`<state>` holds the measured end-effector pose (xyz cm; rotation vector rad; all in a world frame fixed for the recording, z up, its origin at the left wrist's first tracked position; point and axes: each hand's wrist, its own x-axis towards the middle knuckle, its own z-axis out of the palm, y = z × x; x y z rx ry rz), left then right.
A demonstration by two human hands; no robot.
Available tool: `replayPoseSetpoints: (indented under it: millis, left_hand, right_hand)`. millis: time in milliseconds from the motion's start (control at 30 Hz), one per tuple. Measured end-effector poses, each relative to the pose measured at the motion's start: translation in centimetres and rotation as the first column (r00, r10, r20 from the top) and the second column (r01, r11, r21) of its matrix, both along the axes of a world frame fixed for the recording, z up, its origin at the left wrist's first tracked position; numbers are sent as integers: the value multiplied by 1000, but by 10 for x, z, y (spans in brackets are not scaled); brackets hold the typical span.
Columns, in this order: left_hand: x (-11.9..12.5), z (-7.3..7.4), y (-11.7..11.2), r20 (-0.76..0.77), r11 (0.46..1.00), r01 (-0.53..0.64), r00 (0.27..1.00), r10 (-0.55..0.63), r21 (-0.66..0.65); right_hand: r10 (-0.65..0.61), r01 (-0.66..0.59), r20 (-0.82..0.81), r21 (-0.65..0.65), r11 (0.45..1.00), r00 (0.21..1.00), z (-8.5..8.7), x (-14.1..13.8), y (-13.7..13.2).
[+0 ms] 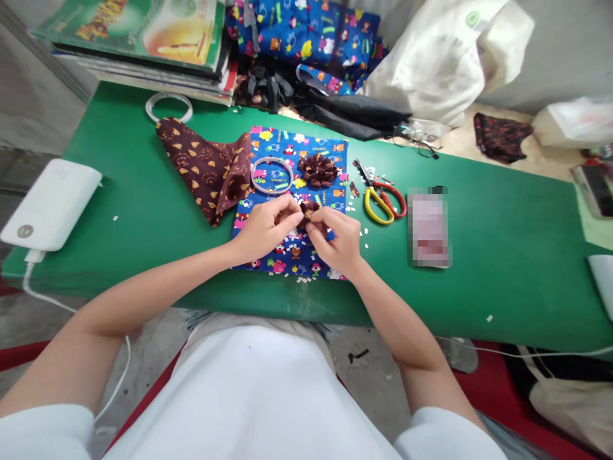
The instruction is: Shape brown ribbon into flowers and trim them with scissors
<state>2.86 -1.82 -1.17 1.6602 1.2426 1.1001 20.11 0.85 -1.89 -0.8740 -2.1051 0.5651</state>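
Between my two hands is a small piece of brown patterned fabric [309, 207], partly hidden by the fingers. My left hand [268, 229] pinches it from the left with thumb and forefinger. From the other side my right hand [335, 239] grips it, fingertips close to the left ones. Both hands are over a blue cartoon-print cloth [244, 255] sprinkled with small white scraps. Just beyond them lie a brown fabric flower [318, 170] and a pale ring [272, 176]. A larger brown leaf-print cloth [204, 166] lies crumpled to the left.
Scissors with yellow and red handles [385, 201] lie right of the cloth, beside a blurred-out phone [428, 227]. A white power bank [52, 204] with a cable is at left. Books [138, 38], a white ring [168, 108], black cloth [349, 115] and a white bag [431, 57] line the back.
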Motion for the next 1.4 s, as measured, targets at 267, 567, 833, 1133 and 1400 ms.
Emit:
replayPoseSetpoints:
  millis: [267,567,833,1133,1400]
  left_hand:
    - [0,0,1,-107,995,71,992,-64,63]
    - [-4,4,0,-75,998,5,997,0,70]
    - [-2,-4,-2,-395,982,173,909,-130,75]
    - [-2,-12,-4,-737,954,246,674,-40,172]
    - [-10,-2,7,-545,985,84,838,13,152]
  right_hand:
    - [48,-48,-4,-15,999,999,2,0,0]
    - [32,-36,-38,-107,994,999,2,3,2]
    - [9,-13,-37,-109,994,999,2,3,1]
    - [10,-16,-51,-121,993,999,3,2,1]
    - [-76,63,-91,-141,988,993,3,10,12]
